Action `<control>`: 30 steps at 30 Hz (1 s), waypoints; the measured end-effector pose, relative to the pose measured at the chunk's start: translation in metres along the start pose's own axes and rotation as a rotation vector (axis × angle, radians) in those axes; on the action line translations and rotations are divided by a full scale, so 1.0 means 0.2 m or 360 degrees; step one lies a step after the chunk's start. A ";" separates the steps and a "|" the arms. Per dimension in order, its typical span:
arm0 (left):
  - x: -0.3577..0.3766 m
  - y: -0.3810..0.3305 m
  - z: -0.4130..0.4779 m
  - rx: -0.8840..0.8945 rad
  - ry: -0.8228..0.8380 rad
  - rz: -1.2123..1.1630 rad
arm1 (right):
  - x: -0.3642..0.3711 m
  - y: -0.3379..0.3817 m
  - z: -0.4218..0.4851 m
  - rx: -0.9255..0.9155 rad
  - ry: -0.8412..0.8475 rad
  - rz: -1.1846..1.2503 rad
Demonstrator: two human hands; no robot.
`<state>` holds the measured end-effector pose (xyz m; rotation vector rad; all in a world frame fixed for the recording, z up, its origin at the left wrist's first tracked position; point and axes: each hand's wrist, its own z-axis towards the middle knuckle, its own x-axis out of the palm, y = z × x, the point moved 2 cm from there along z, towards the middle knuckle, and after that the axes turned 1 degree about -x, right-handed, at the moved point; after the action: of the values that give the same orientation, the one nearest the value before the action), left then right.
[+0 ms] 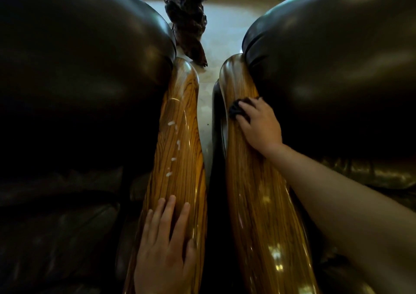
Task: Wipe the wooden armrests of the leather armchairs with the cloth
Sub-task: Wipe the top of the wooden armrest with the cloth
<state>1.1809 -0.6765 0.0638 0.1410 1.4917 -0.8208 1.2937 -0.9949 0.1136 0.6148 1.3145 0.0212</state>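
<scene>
Two dark leather armchairs stand side by side, the left armchair [78, 73] and the right armchair [337, 68]. Their glossy striped wooden armrests run up the middle of the view. On the right armrest [254, 203], my right hand [258, 125] presses a bunched dark cloth [236, 109] near the far end. The cloth shows only past my fingertips. My left hand [164, 246] lies flat with fingers spread on the near part of the left armrest [180, 118]. Small white specks dot the left armrest beyond my fingers.
A narrow gap between the two chairs shows pale floor [209, 104]. A dark gnarled carved wood piece [186, 17] stands on the floor beyond the armrests, close to the left armrest's far tip.
</scene>
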 end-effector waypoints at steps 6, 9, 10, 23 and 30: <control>0.00 0.00 0.00 0.0003 -0.0001 -0.0017 | -0.02 0.10 0.04 -0.0323 0.0003 0.0229; 0.01 0.00 0.00 0.0005 -0.0013 0.0003 | -0.17 0.00 0.01 0.0083 0.0053 0.1115; 0.01 0.00 0.00 0.0003 0.0003 0.0006 | -0.19 -0.05 0.02 0.0255 0.0102 0.1204; 0.01 -0.01 -0.01 -0.0016 0.0020 0.0039 | 0.00 -0.03 0.12 -0.0397 0.0110 -0.0369; -0.01 -0.02 -0.02 -0.0062 0.0094 0.0058 | -0.02 0.05 -0.73 -0.0945 0.0382 -0.0273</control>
<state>1.1765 -0.6764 0.0668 0.1642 1.5556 -0.7634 1.1632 -0.9284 0.1041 -0.0083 1.4975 0.3416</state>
